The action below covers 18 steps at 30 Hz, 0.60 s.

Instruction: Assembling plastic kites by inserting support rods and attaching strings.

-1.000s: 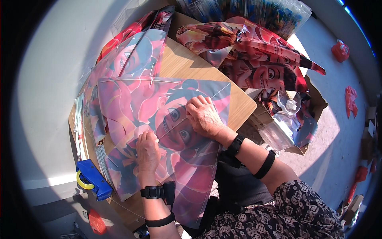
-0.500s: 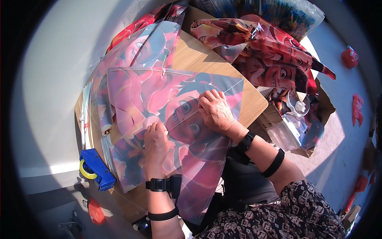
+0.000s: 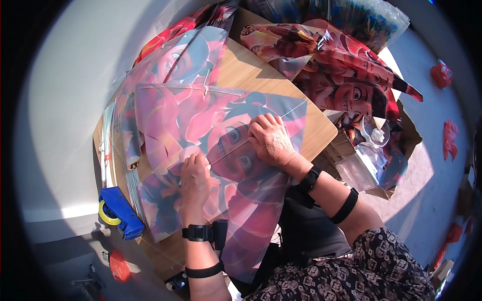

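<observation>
A pink-and-grey kite sheet (image 3: 236,200), printed with a cartoon face, lies with its back upward across the tabletop. Over it runs a thin white rod (image 3: 232,152), slanting from lower left to upper right. My left hand (image 3: 196,178) pinches the rod's lower-left part, with fingers closed. Farther right, my right hand (image 3: 271,140) is closed on the same rod, and its upper-right end shows past my fingers. My fingertips are partly hidden. Another thin rod (image 3: 221,91) with a small cross-joint lies along the sheet's far edge.
The wooden table (image 3: 251,65) carries more printed sheets (image 3: 346,70) at the far right and far left. A blue tape dispenser (image 3: 123,213) and a bundle of white rods (image 3: 107,145) lie at the left edge. A cardboard box (image 3: 409,138) with plastic bags stands right.
</observation>
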{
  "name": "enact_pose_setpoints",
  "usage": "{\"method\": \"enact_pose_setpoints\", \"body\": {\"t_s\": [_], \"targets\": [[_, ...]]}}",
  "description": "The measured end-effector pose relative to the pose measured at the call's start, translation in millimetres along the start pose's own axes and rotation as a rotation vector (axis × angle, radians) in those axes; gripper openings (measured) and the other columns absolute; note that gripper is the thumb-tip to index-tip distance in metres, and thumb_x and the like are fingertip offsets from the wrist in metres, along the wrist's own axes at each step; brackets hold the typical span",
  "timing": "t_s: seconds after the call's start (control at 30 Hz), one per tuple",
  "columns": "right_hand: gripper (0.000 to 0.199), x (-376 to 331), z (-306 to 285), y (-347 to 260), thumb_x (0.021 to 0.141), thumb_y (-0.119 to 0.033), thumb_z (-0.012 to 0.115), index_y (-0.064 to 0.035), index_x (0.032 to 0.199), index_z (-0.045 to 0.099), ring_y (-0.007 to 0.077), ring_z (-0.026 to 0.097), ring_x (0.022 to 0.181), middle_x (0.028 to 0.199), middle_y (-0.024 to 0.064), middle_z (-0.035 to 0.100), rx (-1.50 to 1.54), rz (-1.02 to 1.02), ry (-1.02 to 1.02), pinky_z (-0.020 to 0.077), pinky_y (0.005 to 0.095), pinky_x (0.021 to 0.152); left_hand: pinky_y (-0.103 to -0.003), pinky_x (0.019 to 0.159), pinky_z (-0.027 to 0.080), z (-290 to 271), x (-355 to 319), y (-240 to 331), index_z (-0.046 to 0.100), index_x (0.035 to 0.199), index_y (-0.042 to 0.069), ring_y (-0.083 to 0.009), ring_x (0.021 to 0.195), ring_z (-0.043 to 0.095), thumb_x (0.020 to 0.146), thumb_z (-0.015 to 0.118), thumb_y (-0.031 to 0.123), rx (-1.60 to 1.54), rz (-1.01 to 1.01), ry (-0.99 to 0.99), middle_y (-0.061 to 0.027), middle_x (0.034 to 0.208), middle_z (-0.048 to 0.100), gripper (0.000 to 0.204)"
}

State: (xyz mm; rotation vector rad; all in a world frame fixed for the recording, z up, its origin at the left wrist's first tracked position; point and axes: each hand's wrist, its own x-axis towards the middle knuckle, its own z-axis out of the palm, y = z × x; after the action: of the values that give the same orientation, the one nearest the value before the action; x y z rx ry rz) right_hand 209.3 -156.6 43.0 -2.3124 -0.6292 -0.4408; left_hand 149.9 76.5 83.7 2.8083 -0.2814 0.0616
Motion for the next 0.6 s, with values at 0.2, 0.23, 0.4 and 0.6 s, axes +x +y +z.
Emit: {"method": "enact_pose_setpoints", "body": {"t_s": [0.2,0.23,0.4,0.6], "targets": [[0.012,0.2,0.7,-0.5,0.075,-0.014,0.062,-0.0078,0.083,0.056,0.0271,0.050,0.091,0.092,0.0073,0.054,0.009,0.002,0.016,0.0366,0.0402,0.082,-0.044,0.083,0.045,1.7,0.8,-2.7,0.053,0.091,0.000,-0.0355,0.093,0.055,0.080,0.058,-0.001,-0.002,0.002,0.003,-0.0170,0.097,0.057,0.013],[0.012,0.2,0.1,-0.9,0.075,-0.014,0.062,-0.0078,0.083,0.056,0.0271,0.050,0.091,0.092,0.0073,0.054,0.007,0.003,0.016,0.0366,0.0402,0.082,-0.044,0.083,0.045,1.8,1.2,-2.7,0.053,0.091,0.000,-0.0355,0.093,0.055,0.080,0.059,-0.001,-0.001,0.004,0.002,-0.0168,0.096,0.057,0.013],[0.015,-0.3,-1.5,-0.5,0.072,-0.014,0.065,-0.0076,0.083,0.056,0.0270,0.050,0.091,0.091,0.0073,0.054,0.017,0.001,0.023,0.0365,0.0401,0.083,-0.044,0.084,0.045,-1.9,2.6,3.0,0.053,0.091,0.001,-0.0353,0.094,0.055,0.079,0.061,0.000,-0.001,-0.005,-0.006,-0.0164,0.096,0.057,0.014],[0.019,0.7,-6.1,-3.2,0.070,-0.015,0.068,-0.0087,0.084,0.057,0.0271,0.050,0.093,0.093,0.0066,0.055,0.006,0.017,-0.017,0.0365,0.0402,0.084,-0.044,0.084,0.045,-2.8,-1.2,2.5,0.052,0.092,0.001,-0.0352,0.096,0.054,0.079,0.062,0.000,-0.022,-0.024,0.032,-0.0164,0.098,0.056,0.017]]}}
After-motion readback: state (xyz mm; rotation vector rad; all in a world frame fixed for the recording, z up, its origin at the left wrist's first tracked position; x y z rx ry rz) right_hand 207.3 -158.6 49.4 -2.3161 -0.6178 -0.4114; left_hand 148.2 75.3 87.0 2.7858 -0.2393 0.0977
